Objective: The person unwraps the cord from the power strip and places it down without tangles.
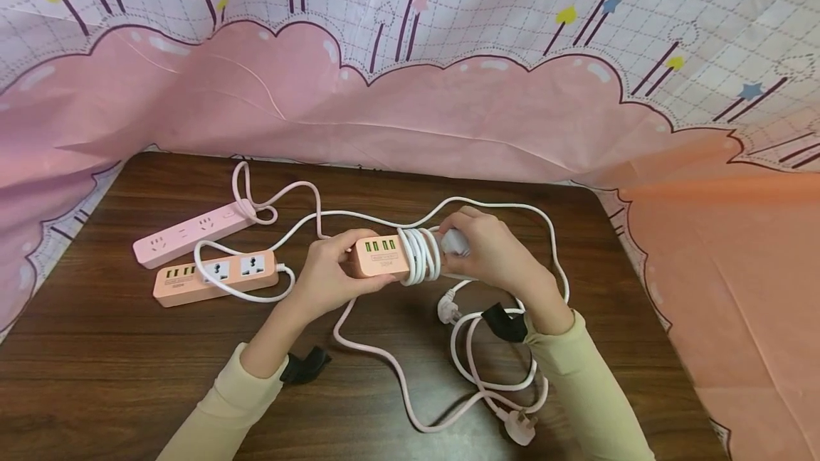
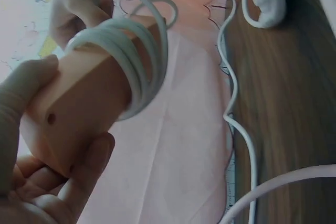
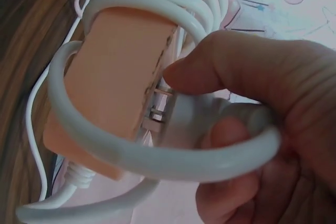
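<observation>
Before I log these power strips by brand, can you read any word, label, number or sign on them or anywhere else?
Held strip: a small label under its USB ports, too small and blurred to read.
Orange strip on the table: faint print below its ports, unreadable.
Pink strip: no text visible.
Backdrop: only stars, hearts and clouds, no words.
Both wrist views: no text.

The person wore a pale yellow-green long-sleeved top. The left sleeve (image 1: 221,411) and the right sleeve (image 1: 592,390) were plain, soft-looking and lightly creased, each ending just short of the wrist. A black strap-like mount (image 1: 305,366) sat at the left wrist, and a similar black mount (image 1: 506,324) sat at the right wrist. Both hands were bare, without rings or gloves.
</observation>
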A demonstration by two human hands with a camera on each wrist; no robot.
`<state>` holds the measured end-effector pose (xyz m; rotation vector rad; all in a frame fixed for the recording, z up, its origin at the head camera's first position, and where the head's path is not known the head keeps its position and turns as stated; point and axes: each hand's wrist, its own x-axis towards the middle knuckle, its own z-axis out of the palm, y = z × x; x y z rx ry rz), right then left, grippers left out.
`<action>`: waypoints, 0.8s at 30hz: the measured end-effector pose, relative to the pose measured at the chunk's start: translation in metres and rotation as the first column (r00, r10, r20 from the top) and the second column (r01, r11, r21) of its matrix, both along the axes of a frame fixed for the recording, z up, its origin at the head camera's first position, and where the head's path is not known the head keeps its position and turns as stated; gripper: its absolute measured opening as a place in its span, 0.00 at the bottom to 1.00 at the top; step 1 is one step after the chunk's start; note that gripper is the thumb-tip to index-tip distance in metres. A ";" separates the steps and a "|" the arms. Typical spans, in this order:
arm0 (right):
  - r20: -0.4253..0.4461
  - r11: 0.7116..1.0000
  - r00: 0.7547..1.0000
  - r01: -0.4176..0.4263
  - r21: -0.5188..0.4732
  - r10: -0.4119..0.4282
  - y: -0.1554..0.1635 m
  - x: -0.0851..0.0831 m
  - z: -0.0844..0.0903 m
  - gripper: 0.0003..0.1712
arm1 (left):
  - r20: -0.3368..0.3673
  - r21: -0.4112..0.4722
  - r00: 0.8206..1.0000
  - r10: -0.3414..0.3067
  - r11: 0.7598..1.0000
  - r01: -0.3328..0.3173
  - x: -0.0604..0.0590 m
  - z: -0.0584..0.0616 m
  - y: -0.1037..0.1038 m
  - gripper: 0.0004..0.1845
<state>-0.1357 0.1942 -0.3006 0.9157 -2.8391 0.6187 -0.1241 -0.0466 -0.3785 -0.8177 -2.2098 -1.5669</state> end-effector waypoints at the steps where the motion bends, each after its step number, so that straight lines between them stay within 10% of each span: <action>1: -0.005 1.000 1.000 -0.005 -0.002 0.005 -0.001 0.001 0.001 0.19 | -0.017 0.007 1.000 0.005 1.000 -0.005 0.001 0.001 -0.001 0.28; 16: -0.110 0.998 0.994 -0.016 -0.057 0.010 -0.025 0.003 0.030 0.18 | -0.094 0.258 0.996 -0.001 0.966 0.026 -0.001 0.019 -0.020 0.31; 24: -0.105 0.993 0.994 -0.025 0.111 0.037 -0.037 0.002 0.051 0.18 | -0.126 0.285 0.992 -0.015 0.957 0.051 -0.006 0.027 -0.026 0.31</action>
